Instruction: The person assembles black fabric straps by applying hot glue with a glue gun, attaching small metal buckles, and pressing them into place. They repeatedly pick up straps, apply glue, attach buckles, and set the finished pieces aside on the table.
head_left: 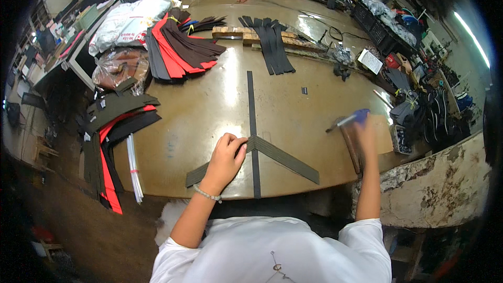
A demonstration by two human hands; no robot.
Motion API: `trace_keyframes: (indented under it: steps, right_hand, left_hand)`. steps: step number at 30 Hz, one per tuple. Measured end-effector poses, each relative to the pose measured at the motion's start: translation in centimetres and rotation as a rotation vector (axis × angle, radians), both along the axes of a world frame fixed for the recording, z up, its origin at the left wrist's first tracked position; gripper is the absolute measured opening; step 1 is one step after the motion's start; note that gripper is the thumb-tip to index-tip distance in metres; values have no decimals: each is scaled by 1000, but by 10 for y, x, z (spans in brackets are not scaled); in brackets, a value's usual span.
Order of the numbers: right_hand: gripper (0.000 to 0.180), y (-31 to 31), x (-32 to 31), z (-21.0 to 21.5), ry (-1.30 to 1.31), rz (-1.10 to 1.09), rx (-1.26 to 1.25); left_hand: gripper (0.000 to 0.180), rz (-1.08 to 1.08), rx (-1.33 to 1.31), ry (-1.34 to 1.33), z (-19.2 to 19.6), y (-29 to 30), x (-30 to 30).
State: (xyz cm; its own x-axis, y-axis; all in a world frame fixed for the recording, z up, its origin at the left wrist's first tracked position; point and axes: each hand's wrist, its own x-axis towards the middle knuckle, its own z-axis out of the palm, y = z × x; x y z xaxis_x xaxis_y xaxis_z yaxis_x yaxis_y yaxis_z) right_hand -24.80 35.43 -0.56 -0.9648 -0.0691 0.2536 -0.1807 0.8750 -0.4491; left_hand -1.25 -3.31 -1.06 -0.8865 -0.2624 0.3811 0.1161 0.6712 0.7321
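Left hand (226, 158): just left of the black strip (251, 102), thumb and fingertips close together, touching the olive band (288, 161) at its bend; pinching or pressing, we can't tell.
Olive band: peak across the black strip, arms sloping toward us either side.
Black strip: long axis running away from us.
Right hand (365, 128): farther, well right of the black strip, blurred, curled round a blue tool (361, 116).

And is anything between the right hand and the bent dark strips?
The brown piece beside the right hand lies at the start of the path; past it, only tabletop shows up to the bent dark strips. The left hand touches them near their peak.
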Motion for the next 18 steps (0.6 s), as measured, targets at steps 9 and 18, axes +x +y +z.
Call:
trace_keyframes:
  steps: [9,18]
  right_hand:
    - [50,58,14,32,122,-322,30]
    - [42,-105,92,104,-240,505,-455]
  left_hand:
    - [15,9,61,-37,1,0,1]
    - [15,-3,-65,3,-1,-4,1]
